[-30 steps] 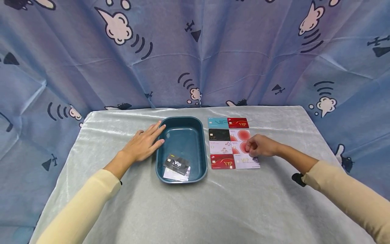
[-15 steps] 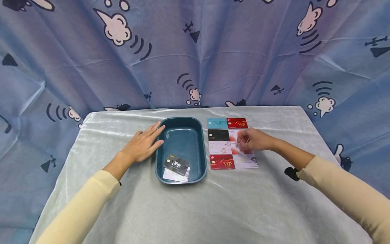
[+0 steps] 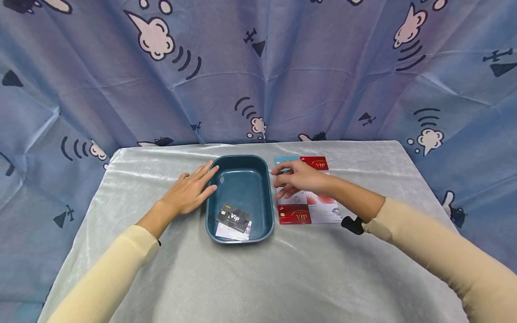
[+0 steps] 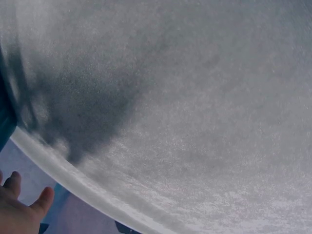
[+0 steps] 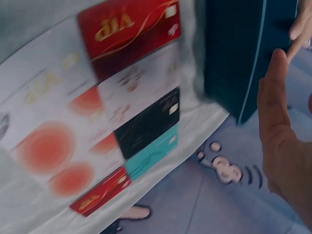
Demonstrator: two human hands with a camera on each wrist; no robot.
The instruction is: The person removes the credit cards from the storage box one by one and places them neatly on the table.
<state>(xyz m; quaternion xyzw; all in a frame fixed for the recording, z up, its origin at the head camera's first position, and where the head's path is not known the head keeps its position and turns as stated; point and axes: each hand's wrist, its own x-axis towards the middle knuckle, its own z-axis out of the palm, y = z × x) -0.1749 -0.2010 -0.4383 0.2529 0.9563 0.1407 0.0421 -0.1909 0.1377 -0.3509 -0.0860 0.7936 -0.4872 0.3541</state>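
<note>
My left hand [image 3: 191, 193] rests its straight fingers on the left rim of a dark teal tray [image 3: 240, 186]. A grey-black VIP card [image 3: 234, 216] lies in the tray, partly over a white card [image 3: 228, 233]. My right hand [image 3: 300, 177] hovers over the card rows right of the tray, fingers spread, with nothing visible in them. It hides part of the black card [image 5: 151, 122], the blue card [image 3: 284, 159] and the white cards with red circles [image 5: 46, 146]. A red VIP card [image 3: 295, 214] and a white gold-lettered card [image 3: 325, 213] form the near row.
A pale velvety cloth [image 3: 242, 278] covers the table. Behind its far edge hangs a blue-purple patterned curtain [image 3: 226, 67]. Another red VIP card [image 3: 317, 162] lies in the far row, and a floral white card [image 3: 292, 198] lies closer to the tray.
My right hand has moved left from the right-hand card column toward the tray, its fingers going from a pinch to spread. The left hand stays at the rim, and the cards lie as before.
</note>
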